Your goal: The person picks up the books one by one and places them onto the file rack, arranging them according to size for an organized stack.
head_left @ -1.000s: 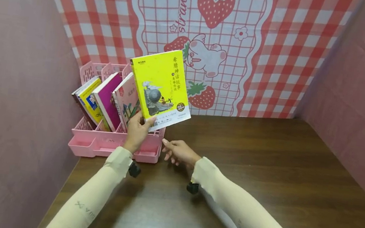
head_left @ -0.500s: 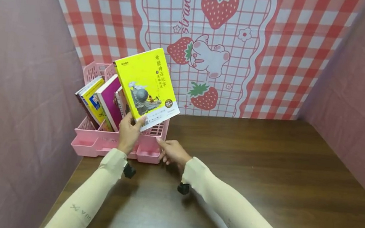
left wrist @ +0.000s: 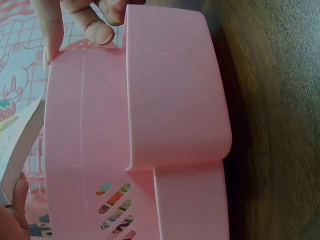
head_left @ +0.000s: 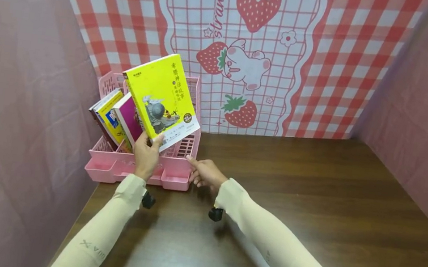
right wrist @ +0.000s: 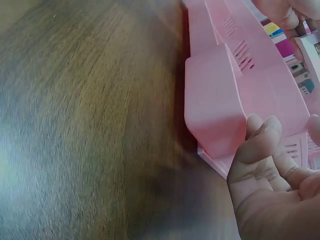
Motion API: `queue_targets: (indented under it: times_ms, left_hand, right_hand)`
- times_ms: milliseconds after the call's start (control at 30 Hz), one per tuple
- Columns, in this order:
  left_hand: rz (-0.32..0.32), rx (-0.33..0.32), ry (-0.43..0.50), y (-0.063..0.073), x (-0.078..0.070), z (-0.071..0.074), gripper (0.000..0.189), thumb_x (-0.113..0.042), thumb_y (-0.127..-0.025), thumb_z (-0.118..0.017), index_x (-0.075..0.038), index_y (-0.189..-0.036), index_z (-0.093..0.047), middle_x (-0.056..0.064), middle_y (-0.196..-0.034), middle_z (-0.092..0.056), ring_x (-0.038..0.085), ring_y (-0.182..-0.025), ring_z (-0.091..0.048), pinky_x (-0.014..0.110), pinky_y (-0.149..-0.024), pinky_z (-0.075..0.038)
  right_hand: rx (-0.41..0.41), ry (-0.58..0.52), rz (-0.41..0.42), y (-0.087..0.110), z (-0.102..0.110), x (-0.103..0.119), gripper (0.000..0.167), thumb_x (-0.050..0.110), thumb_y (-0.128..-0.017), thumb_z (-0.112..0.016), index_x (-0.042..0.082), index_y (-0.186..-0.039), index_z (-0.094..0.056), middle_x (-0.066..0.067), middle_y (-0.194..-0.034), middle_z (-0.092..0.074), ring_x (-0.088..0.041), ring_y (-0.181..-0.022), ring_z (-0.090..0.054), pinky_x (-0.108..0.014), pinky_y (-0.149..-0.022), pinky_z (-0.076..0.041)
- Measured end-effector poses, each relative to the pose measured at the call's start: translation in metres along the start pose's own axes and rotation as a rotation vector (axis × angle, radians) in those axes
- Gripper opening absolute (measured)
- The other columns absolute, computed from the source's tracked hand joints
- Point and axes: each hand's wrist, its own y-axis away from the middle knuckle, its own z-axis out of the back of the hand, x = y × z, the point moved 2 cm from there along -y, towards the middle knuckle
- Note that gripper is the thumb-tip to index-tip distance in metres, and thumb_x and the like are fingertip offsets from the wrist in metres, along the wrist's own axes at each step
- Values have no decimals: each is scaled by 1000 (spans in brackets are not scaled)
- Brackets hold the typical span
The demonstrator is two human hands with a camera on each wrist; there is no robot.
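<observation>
In the head view my left hand [head_left: 146, 155] pinches a yellow book [head_left: 162, 97] by its lower left corner, thumb on the cover. The book tilts in front of the pink plastic book rack [head_left: 177, 165], its lower edge above the front rim. My right hand [head_left: 208, 174] holds the rack's right front corner. In the right wrist view its curled fingers [right wrist: 260, 140] are at the edge of the small front tray [right wrist: 215, 100], with the thumb at the higher rim. Behind the yellow book, a purple book [head_left: 130, 118] leans in the rack; the pinkish book beside it is hidden.
Several thin books [head_left: 108, 115] lean in the rack's left slots. The rack stands on a brown wooden table [head_left: 269, 204], near its left edge. A strawberry-print checked cloth [head_left: 248, 57] hangs behind, and pink cloth walls [head_left: 424, 111] close the sides.
The left hand has moved left with the yellow book, which now covers the pinkish book and bares the rack's right slot. The right hand has come left onto the rack's corner.
</observation>
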Motion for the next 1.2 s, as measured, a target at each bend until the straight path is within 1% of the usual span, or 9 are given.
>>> queue_targets:
  times_ms: [133,233,367,567,700,833,967,1100,1200]
  left_hand:
    - [9,-40,-23,-1,3,2,29,-16,-99,-70,3,-121,-67,21,-107,-71,21,-84,-64,20,-64,-50]
    - [21,-54,-66,-2,6,1,27,-16,-99,-70,2,-119,-67,21,-106,-72,24,-85,-65,25,-67,-50]
    - [36,-55,-161,-4,11,-3,26,-18,-98,-70,1,-117,-68,21,-107,-72,30,-89,-65,38,-74,-50]
    - [13,-32,-339,-9,12,-17,26,-22,-97,-71,2,-103,-66,27,-95,-70,45,-88,-63,56,-81,-46]
    - [43,6,-433,-14,13,-27,28,-26,-97,-69,1,-103,-65,28,-95,-70,50,-92,-63,59,-86,-45]
    - [70,37,-510,-20,11,-32,31,-25,-96,-70,5,-104,-66,30,-97,-70,52,-95,-63,58,-89,-46]
    - [68,106,-562,-31,2,-36,29,-24,-92,-72,4,-101,-72,24,-92,-73,45,-87,-66,54,-80,-49]
    - [81,196,-561,-41,-7,-42,25,-28,-90,-72,-4,-94,-74,16,-86,-74,37,-82,-66,48,-73,-49]
    - [93,239,-556,-46,-13,-45,25,-28,-91,-71,-3,-96,-73,16,-84,-74,32,-77,-69,42,-68,-54]
  right_hand:
    - [-1,21,-5,0,2,1,57,49,-104,-56,-7,-99,-65,-9,-69,-64,-9,-48,-50,-21,-46,-45]
    - [-3,32,-5,0,4,2,57,48,-104,-57,-8,-100,-65,-8,-69,-64,-9,-49,-50,-22,-47,-45]
    - [-9,36,-10,2,6,2,60,49,-103,-58,-11,-104,-65,-8,-68,-64,-10,-49,-51,-22,-47,-46]
    - [-9,24,-23,4,2,3,61,48,-103,-59,-13,-107,-64,-9,-68,-64,-8,-47,-50,-21,-45,-45]
    - [3,20,-31,3,-3,2,59,45,-104,-58,-14,-107,-63,-8,-66,-64,-8,-47,-51,-21,-45,-45]
    - [13,24,-35,3,-5,1,57,44,-105,-57,-13,-106,-64,-7,-65,-63,-8,-47,-51,-21,-45,-46]
    - [-4,20,-17,5,-3,3,58,43,-105,-58,-14,-104,-64,-7,-64,-63,-9,-46,-50,-21,-45,-45]
    - [-4,30,-7,6,0,8,56,41,-105,-58,-14,-106,-64,-8,-65,-62,-8,-46,-50,-21,-45,-45]
    - [-4,33,-4,7,0,11,54,40,-106,-58,-14,-106,-63,-8,-66,-62,-8,-47,-50,-21,-46,-45]
